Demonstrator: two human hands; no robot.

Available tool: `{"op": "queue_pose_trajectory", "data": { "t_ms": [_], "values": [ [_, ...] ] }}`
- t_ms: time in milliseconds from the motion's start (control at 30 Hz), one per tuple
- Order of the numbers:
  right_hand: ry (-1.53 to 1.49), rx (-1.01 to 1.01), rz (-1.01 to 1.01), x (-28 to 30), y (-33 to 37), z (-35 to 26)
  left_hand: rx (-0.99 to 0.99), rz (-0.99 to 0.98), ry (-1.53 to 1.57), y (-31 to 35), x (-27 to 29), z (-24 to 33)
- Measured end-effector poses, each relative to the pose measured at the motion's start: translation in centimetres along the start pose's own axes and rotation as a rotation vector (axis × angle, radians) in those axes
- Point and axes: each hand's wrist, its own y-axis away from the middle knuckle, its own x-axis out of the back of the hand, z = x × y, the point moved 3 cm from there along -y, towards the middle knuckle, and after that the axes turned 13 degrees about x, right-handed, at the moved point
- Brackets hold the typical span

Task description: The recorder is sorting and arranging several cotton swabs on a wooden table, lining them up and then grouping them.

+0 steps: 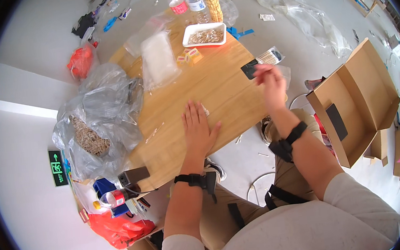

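My left hand (197, 129) lies flat on the wooden table (225, 87), fingers stretched out, holding nothing. A small white thing (206, 110) shows beside its fingertips, too small to name. Over the table's right edge hovers my right hand (272, 81), smeared by motion with its fingers bent. I cannot make out whether anything is in it. Just beyond that hand are a clear pack of thin sticks (269, 57) and a flat black piece (249, 68). Several thin pale sticks (155, 132) lie loose left of my left hand.
A white tray (225, 38) of small sticks, yellow-white boxes (193, 56), a clear bag pack (159, 62) and bottles (196, 4) stand toward the far side. A big grey plastic bag (111, 92) with sticks covers the left. An open cardboard box (350, 97) sits right.
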Motion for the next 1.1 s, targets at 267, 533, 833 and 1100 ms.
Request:
{"op": "queue_pose_trajectory", "data": {
  "t_ms": [267, 533, 833, 1100],
  "values": [
    [-0.102, -0.43, 0.902, 12.5, -3.8, 5.4, -0.026, -0.043, -0.004, -2.0, -1.0, 3.9],
    [-0.402, -0.698, 0.329, 8.1, -6.1, 8.8, 0.061, 0.008, 0.002, -5.1, -3.2, 9.4],
    [-0.555, -0.652, 0.342, 5.5, -7.6, 9.3, -0.068, 0.01, 0.048, -9.2, -4.6, 16.1],
    [-0.678, -0.81, 0.414, 5.9, -7.8, 10.1, -0.156, -0.009, 0.095, -10.7, -5.3, 18.7]
  ]
}}
